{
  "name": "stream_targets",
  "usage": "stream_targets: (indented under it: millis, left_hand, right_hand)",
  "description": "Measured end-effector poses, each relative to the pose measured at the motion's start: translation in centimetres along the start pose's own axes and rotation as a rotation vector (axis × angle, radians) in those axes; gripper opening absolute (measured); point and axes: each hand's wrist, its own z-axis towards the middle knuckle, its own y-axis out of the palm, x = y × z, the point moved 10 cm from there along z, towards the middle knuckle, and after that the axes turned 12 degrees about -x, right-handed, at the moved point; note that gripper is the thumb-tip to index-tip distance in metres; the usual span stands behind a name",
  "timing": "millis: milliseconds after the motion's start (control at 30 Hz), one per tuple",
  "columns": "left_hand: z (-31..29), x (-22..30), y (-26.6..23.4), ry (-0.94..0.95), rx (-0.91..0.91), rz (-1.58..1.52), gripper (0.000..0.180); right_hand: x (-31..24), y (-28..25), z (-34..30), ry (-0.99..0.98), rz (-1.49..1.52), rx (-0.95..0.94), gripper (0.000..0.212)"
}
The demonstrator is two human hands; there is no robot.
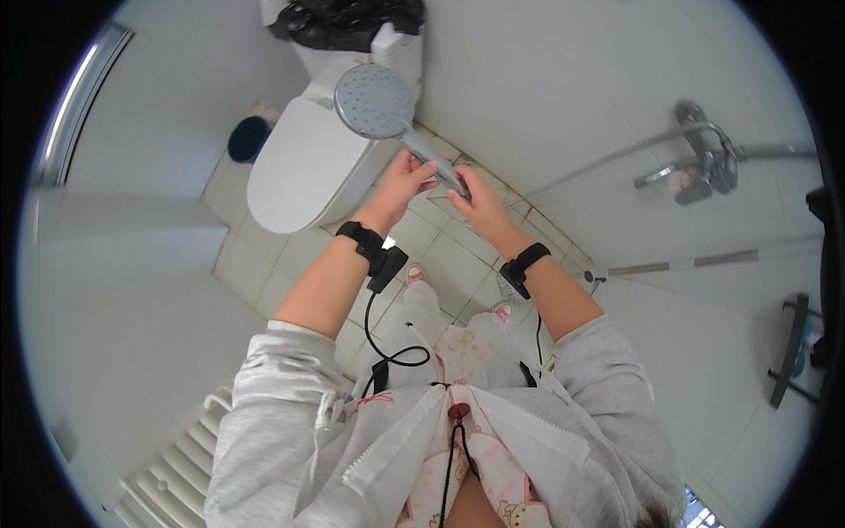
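Note:
A grey handheld shower head [374, 101] is held out in front of me, its round nozzle face turned up towards me and its handle slanting down to the right. My left hand [404, 187] is closed around the upper part of the handle, thumb on top. At the lower end of the handle, where a hose would join, my right hand [480, 199] grips with thumb and fingers. Its fingertips are partly hidden. A thin silvery hose [581, 169] runs from near my right hand towards the wall mixer tap [704, 163].
Behind the shower head stands a white toilet [295, 167] with its lid down and a black plastic bag [348, 22] on top. A dark blue bin [249, 139] is beside it. A white radiator [180, 462] lies lower left, a wall rack [792, 352] at right.

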Motion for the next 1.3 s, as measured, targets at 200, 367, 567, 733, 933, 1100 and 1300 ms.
stream_targets:
  millis: [200, 367, 567, 733, 933, 1100, 1300]
  left_hand:
    - [-1.1, 0.1, 2.6, 0.008, -0.125, 0.051, 0.028]
    - [-1.0, 0.1, 5.6, 0.009, -0.213, 0.104, 0.031]
    - [0.4, -0.8, 9.3, -0.070, -0.302, 0.193, 0.034]
    - [1.8, -1.7, 10.5, -0.084, -0.368, 0.242, 0.040]
    - [3.9, -3.3, 11.1, -0.113, -0.433, 0.292, 0.043]
    - [5.5, -4.8, 10.2, -0.146, -0.398, 0.465, 0.047]
    - [6.5, -5.7, 10.3, -0.039, -0.425, 0.670, 0.050]
  right_hand:
    - [-1.6, 0.0, -3.4, 0.069, -0.106, 0.039, 0.036]
    - [-0.7, -0.4, -5.7, 0.127, -0.044, 0.048, 0.038]
    - [1.6, -1.9, -7.6, 0.150, -0.003, 0.056, 0.035]
    - [3.5, -2.1, -8.2, 0.193, 0.029, 0.052, 0.034]
    - [6.0, -4.2, -9.9, 0.257, -0.007, 0.076, 0.043]
    - [8.0, -13.0, -15.5, 0.402, 0.044, 0.300, 0.039]
    - [6.9, -19.8, -18.7, 0.316, 0.047, 0.444, 0.029]
